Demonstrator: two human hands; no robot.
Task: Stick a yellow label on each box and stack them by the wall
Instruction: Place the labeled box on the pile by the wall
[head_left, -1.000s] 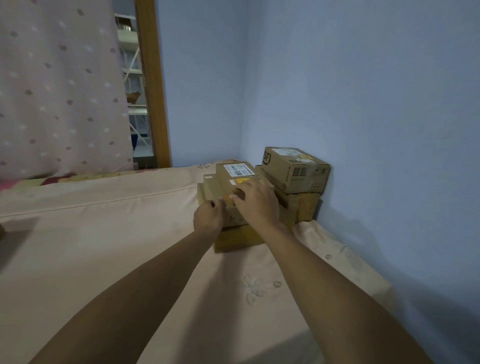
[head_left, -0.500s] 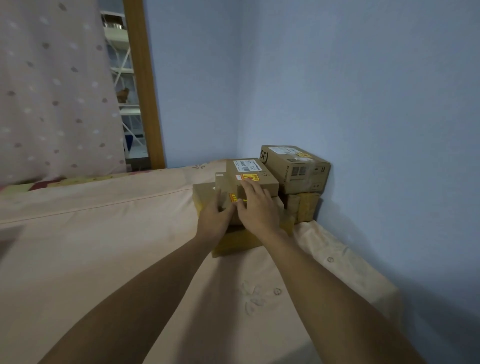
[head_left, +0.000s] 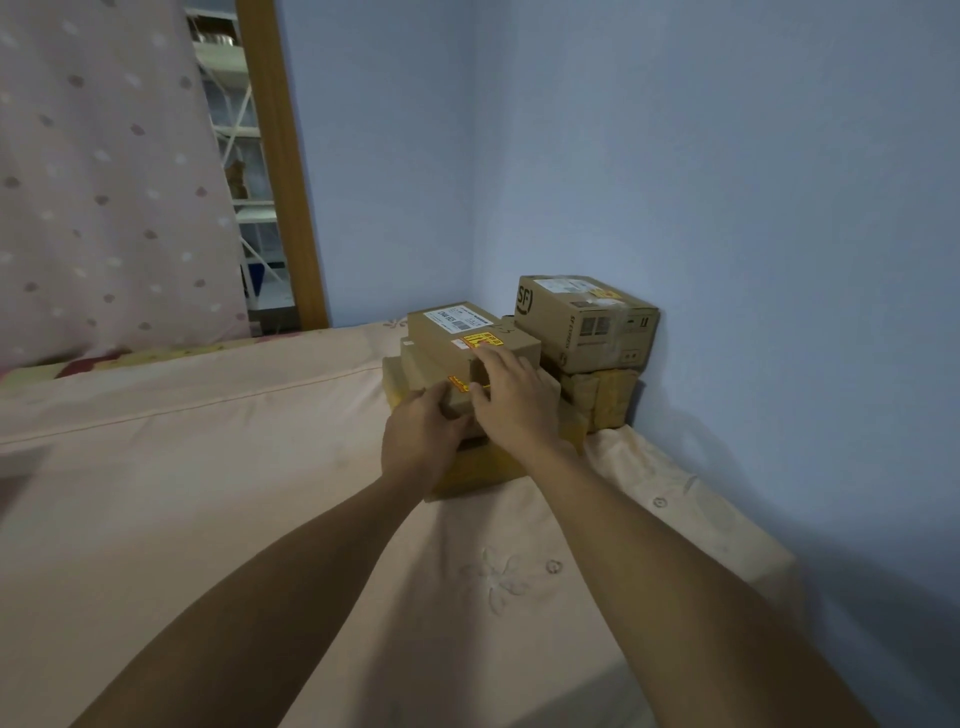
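Observation:
A small brown box (head_left: 457, 338) with a white shipping label and a yellow label (head_left: 483, 341) lies on top of a pile of flat cardboard boxes (head_left: 488, 462) on the bed. My right hand (head_left: 514, 402) grips its near end, fingers on top by the yellow label and thumb on the near face. My left hand (head_left: 421, 441) holds the near edge of the flat box just below, beside another yellow label (head_left: 460, 384). To the right, an SF box (head_left: 587, 322) sits on a taped box (head_left: 605, 397) against the wall.
The pink bedsheet (head_left: 208, 493) spreads to the left and toward me. Blue walls (head_left: 727, 208) meet in a corner behind the boxes. A wooden door frame (head_left: 280, 182) and a dotted curtain (head_left: 104, 182) stand at the far left.
My right hand has slid back from the small box's top to its near end, uncovering the yellow label. My left hand has closed in beside it.

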